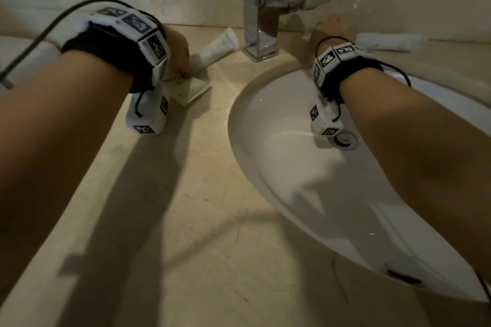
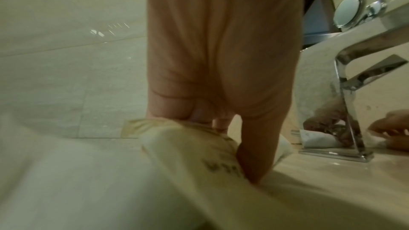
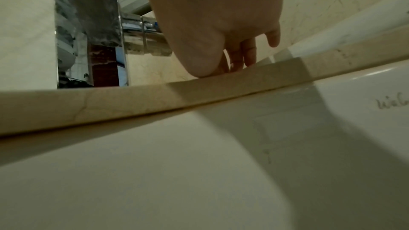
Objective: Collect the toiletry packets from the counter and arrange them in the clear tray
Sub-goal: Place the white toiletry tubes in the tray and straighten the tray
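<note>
My left hand [image 1: 186,71] pinches a flat cream packet [image 1: 192,89] on the beige counter, left of the tap. In the left wrist view the thumb [image 2: 254,155] presses on the printed packet [image 2: 188,146] with the fingers behind it. A white tube [image 1: 218,46] lies just beyond that hand. My right hand [image 1: 334,30] reaches over the basin to the counter right of the tap, beside another white tube [image 1: 388,41]. In the right wrist view its fingers [image 3: 241,53] point down behind the counter edge, which hides their tips. No clear tray shows in any view.
A chrome tap [image 1: 261,24] stands between my hands at the back. The white basin [image 1: 265,114] fills the right half of the counter, under my right forearm. A pale rounded object [image 1: 26,53] sits at the far left edge. The tiled wall is close behind.
</note>
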### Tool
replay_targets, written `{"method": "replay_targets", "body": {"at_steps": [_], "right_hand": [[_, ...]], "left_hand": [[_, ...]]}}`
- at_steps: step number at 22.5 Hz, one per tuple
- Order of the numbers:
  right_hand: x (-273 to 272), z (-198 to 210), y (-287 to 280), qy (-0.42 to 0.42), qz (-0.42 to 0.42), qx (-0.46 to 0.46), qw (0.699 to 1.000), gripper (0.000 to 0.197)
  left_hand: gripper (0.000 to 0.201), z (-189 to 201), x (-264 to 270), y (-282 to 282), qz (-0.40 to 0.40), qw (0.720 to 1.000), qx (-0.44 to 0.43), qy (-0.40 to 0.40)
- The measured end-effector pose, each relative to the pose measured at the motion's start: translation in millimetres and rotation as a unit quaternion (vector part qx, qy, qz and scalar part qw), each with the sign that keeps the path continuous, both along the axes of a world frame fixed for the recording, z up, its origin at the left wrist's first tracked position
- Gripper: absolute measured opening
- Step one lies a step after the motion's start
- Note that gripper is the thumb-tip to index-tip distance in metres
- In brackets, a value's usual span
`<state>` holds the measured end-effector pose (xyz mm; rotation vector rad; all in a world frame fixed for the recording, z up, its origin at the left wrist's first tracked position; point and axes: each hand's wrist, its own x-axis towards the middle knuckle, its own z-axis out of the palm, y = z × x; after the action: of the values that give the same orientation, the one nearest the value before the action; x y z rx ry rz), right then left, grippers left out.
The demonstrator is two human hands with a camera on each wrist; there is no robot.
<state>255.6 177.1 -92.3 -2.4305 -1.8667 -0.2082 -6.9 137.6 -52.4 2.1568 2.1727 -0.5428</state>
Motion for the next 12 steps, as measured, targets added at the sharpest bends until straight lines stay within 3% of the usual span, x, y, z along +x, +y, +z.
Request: {"method": "replay_targets", "body": {"at_steps": [2,4,6,7,8,9,12], "right_hand": [[-3.1,-2.7,3.6,0.010,0.013,0.028,0.999,0.042],[-7.1,-6.4,-1.2,0.020,0.034,0.057,0.998,0.035],[-5.1,0.8,-12.0,0.085,0.044,0.012,0.995,0.032],[-5.4,-0.5,-14.3,0.069,0.046,0.093,0.992,0.031],[-7.3,2.3,-24.4,0.073,0.035,0.024,0.996,0.031],[-9.2,2.9,-30.2,0.045,0.034,0.011,0.998,0.032],[-2.1,-7.0,-34.8,0.015,0.075,0.065,0.995,0.037]], "left_hand": [[0.044,-0.2,-1.7,4.7,0.002,1.000,-0.021,-0.008],[0.033,-4.6,-1.8,3.9,-0.011,1.000,-0.011,-0.007],[0.028,-8.2,-3.0,0.8,-0.003,1.000,0.021,-0.015],[0.034,-9.0,-2.7,-2.3,-0.008,0.999,0.032,-0.014],[0.037,-9.4,-2.5,-5.5,-0.015,0.999,0.041,-0.023],[0.037,-9.0,-1.9,-7.6,-0.020,0.998,0.048,-0.029],[0.017,-6.3,4.7,-21.1,-0.024,0.998,0.043,-0.040]]}}
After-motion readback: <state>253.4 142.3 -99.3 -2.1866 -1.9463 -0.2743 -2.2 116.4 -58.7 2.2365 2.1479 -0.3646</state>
